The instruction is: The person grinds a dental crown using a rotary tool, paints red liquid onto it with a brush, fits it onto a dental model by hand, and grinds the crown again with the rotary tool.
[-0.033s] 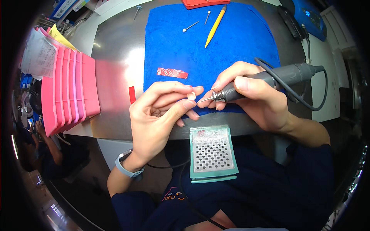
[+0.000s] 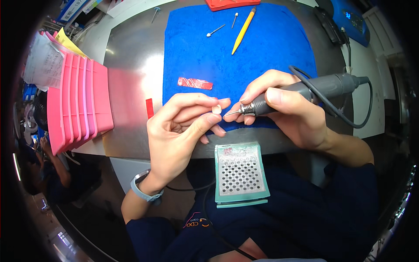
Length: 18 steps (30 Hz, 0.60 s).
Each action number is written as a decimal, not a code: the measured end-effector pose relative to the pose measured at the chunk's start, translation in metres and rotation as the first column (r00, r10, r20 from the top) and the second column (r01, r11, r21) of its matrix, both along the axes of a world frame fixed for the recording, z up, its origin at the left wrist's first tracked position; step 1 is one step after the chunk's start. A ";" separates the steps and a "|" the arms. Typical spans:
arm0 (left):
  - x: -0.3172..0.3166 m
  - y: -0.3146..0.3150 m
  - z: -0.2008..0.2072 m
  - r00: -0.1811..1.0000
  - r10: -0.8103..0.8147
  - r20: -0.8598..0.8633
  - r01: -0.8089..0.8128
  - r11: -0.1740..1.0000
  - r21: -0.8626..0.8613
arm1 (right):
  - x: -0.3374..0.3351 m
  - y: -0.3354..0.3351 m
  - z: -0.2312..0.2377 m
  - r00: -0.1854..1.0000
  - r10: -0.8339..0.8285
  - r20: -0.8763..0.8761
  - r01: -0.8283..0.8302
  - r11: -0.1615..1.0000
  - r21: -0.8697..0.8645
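Between the thumb and index finger of my left hand [image 2: 179, 126] is a small cream-white piece shaped like a dental crown [image 2: 216, 109]. My right hand [image 2: 297, 109] grips a dark grey rotary handpiece [image 2: 301, 91] like a pen. Its thin metal bur [image 2: 232, 113] points left at the crown, a short gap away from it. My right fingertips come close to my left thumb tip. Both hands are above the near edge of a blue cloth [image 2: 244, 70]. Just below them is a green-framed dust-suction inlet [image 2: 242, 174] with a perforated metal plate.
Stacked pink trays [image 2: 80, 100] stand at the left. A yellow pencil-like tool [image 2: 244, 30] and two loose burs lie on the cloth, near a red patterned strip [image 2: 195, 83]. A blue control unit [image 2: 350, 19] sits at far right; the handpiece cable [image 2: 369, 105] loops beside my right hand.
The handpiece cable's loop has shifted slightly outward to the right. Both hands and the crown stay almost exactly where they were.
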State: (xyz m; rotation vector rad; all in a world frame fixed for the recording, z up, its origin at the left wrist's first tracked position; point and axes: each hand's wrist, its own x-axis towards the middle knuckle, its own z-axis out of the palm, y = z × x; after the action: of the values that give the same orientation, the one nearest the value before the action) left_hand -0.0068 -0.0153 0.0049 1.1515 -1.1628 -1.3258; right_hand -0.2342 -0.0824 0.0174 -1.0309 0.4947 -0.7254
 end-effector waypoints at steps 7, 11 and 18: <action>-0.004 0.001 0.003 1.000 0.015 0.017 -0.015 1.000 0.014 | -0.004 -0.006 0.005 0.994 0.000 -0.110 -0.031 0.961 -0.275; -0.003 0.002 -0.001 0.999 0.007 0.053 -0.006 1.000 -0.019 | -0.004 -0.005 0.009 0.989 -0.011 -0.148 -0.032 0.957 -0.289; -0.004 0.003 -0.002 0.994 0.021 0.111 -0.019 1.000 -0.023 | -0.006 -0.008 0.010 0.985 -0.002 -0.173 -0.056 0.944 -0.326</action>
State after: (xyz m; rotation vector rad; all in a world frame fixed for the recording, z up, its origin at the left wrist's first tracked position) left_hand -0.0109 -0.0126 0.0032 1.2310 -1.2397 -1.2436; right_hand -0.2401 -0.0906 0.0272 -1.4214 0.5161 -0.7128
